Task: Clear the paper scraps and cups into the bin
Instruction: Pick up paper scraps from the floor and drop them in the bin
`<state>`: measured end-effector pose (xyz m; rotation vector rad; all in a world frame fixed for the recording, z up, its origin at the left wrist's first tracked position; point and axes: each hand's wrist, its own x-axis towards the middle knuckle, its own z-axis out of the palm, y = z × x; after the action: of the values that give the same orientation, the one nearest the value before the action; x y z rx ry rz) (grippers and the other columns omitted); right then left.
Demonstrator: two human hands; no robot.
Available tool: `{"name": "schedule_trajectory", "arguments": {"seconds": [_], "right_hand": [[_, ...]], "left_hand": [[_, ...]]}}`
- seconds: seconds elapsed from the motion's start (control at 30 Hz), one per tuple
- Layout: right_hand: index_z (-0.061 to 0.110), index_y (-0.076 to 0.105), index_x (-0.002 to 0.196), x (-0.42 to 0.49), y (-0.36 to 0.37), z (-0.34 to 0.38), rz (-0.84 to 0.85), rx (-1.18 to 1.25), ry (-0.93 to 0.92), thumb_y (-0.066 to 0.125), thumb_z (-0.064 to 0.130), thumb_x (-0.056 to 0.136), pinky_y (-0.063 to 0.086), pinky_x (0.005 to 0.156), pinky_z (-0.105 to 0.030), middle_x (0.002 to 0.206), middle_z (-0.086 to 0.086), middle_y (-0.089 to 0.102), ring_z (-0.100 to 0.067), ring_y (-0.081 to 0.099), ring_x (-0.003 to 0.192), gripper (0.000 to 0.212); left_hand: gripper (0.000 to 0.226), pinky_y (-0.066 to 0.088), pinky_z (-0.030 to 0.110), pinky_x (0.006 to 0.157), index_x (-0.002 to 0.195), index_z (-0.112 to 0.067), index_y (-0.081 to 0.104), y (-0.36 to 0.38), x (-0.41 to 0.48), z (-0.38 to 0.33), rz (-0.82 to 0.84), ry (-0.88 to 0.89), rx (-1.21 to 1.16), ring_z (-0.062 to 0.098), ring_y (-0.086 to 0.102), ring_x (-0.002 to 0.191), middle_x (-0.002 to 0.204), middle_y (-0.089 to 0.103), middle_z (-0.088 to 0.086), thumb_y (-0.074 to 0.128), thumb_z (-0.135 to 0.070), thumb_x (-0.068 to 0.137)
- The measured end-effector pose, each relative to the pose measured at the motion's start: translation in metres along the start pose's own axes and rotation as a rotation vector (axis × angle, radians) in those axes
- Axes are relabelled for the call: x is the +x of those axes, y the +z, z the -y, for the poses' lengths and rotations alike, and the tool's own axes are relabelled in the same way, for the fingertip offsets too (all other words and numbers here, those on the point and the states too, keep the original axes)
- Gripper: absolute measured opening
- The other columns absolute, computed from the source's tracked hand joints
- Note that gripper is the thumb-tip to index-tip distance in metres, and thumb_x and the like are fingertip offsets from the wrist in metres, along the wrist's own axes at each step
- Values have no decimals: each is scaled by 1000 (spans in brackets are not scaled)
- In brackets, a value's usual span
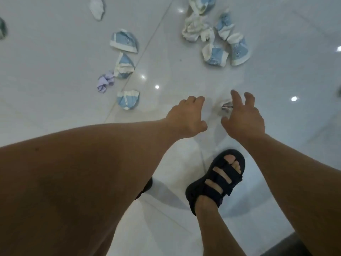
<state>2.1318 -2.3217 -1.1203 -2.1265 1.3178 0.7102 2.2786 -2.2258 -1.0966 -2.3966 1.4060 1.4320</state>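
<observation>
Nearest you, your foot in a dark strapped sandal [215,180] stands on the glossy white tiled floor [55,85]. The toe of a second sandal [148,185] shows behind your left forearm.

Beyond that, your left hand [186,119] hangs over the tiles with its fingers loosely bent and its thumb apart, holding nothing. Your right hand [243,120] is spread wide just over a small crumpled white scrap [224,107]. I cannot tell whether its fingers touch the scrap.

Farther out on the left lie three crushed blue-and-white cups, the nearest cup [128,99] just beyond your left hand. A lilac paper wad [105,83] sits beside the middle one.

On the far right, four more crushed cups cluster around a white paper wad [195,28]. One more white scrap [96,7] lies at the top left.
</observation>
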Motion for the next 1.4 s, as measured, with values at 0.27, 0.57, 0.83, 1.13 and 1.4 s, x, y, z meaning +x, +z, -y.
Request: {"name": "schedule_trajectory", "arguments": {"seconds": [0.27,0.57,0.83,1.13,1.4], "right_hand": [[11,59,112,-11,43,33,84,228,-96,46,37,98,37,70,-30,99,-12,59,-28,56,83,32],[28,52,130,-64,6,141,258,529,-218,42,53,96,41,69,-21,105,9,65,-9,60,85,43],[25,27,148,-6,41,215,146,-48,-428,62,40,86,43,96,-44,147,-9,33,-34,38,127,73],[29,27,147,25,124,282,18,-451,-682,63,31,88,45,85,-45,144,-11,27,-33,30,129,69],[19,54,126,-28,94,280,108,-270,-595,68,27,84,47,77,-44,122,-11,40,-33,37,112,45]], "left_hand": [[89,33,30,94,150,-21,18,29,-33,49,35,-6,-178,24,40,128,147,35,4,69,-42,81],[52,48,38,84,131,-22,41,-47,-81,90,19,-114,-374,24,58,98,117,58,3,64,-26,85],[51,44,31,73,129,-23,38,-55,-103,208,-110,-409,-294,20,56,91,108,57,1,61,-36,86],[52,46,34,80,133,-21,40,-10,-105,269,-222,-454,-361,24,55,93,112,56,5,60,-31,87],[52,45,35,76,131,-21,39,-27,-138,260,-201,-415,-382,25,55,91,109,56,4,61,-30,85]]}}
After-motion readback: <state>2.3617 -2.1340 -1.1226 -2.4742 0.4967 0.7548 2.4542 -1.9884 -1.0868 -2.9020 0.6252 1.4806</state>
